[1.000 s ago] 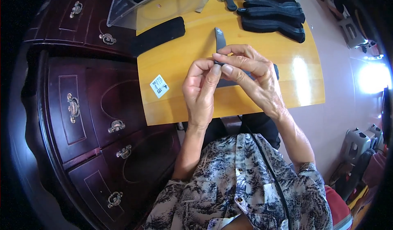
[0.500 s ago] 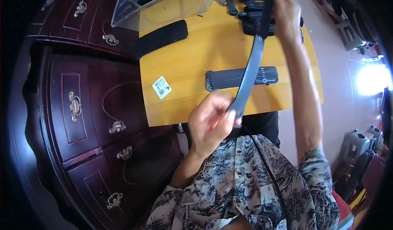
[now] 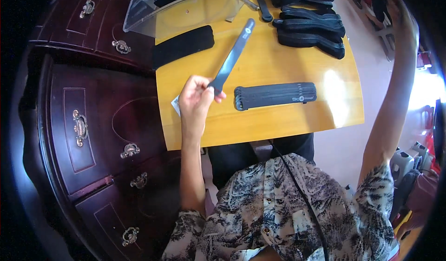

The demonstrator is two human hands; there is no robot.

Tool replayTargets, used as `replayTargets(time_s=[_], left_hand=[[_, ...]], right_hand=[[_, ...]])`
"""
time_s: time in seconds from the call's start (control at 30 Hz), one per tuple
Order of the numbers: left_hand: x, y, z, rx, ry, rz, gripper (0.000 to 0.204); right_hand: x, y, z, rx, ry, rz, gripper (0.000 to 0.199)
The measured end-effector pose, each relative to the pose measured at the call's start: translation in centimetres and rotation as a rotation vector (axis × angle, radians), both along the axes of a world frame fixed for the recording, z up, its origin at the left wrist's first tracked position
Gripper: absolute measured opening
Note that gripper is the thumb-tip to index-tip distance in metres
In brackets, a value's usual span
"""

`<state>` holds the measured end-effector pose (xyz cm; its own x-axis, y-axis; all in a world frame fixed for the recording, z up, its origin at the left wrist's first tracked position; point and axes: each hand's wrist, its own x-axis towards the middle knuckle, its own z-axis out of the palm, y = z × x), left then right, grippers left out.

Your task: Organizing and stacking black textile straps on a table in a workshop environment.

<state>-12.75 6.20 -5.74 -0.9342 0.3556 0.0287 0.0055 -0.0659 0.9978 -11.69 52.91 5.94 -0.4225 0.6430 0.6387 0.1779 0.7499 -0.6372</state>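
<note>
My left hand is closed on one end of a dark grey strap, pinching it between thumb and fingers. The strap's rounded free end points up and away over the table, with pale printing near its tip. To the right of that hand lies a neat stack of similar dark straps. A white label is partly hidden behind my left hand. My right hand is stretched out to the far right, beyond the table edge; its fingers are too dark and blurred to make out.
On the yellow wooden table, a black folded bundle lies at the left. A clear plastic bin with black items stands behind it. Several black strap bundles lie at the back right. Dark wooden drawers stand along the left.
The right hand has let go of the strap's far end and swung out to the right, and the black piece it held is gone from above the table. My left hand has moved left with the strap.
</note>
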Motion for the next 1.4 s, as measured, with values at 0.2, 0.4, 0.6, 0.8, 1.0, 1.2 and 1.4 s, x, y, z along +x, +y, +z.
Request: replayTargets(time_s=[0.2, 0.4, 0.6, 0.8, 1.0, 1.2, 1.4], left_hand=[[-1.5, 0.7, -2.3, -0.164, -0.071, 0.119, 0.012], [-0.8, 0.3, -2.5, -0.414, 0.036, 0.209, 0.011], [3.8, 2.3, 3.7, -0.358, -0.179, -0.071, 0.023], [9.2, 4.1, 3.0, 0.256, -0.357, -0.337, 0.039], [9.7, 2.5, 2.7, 0.107, -0.238, -0.234, 0.019], [9.3, 1.4, 1.7, 0.152, -0.342, -0.162, 0.023], [9.0, -1.1, -0.4, -0.125, -0.069, -0.126, 0.018]], right_hand=[[9.9, -12.9, -1.2, -0.220, -0.106, 0.360, 0.033], [13.3, -21.6, -5.1, -0.600, -0.048, 0.478, 0.017], [12.2, -25.1, -7.0, -0.491, -0.115, 0.637, 0.015], [11.9, -27.3, -7.2, -0.414, -0.203, 0.855, 0.021], [11.9, -25.9, -9.1, -0.416, -0.322, 1.110, 0.030], [13.4, -25.4, -8.5, -1.002, -0.869, 1.086, 0.022], [14.7, -25.1, -10.8, -0.595, -0.770, 0.991, 0.018]])
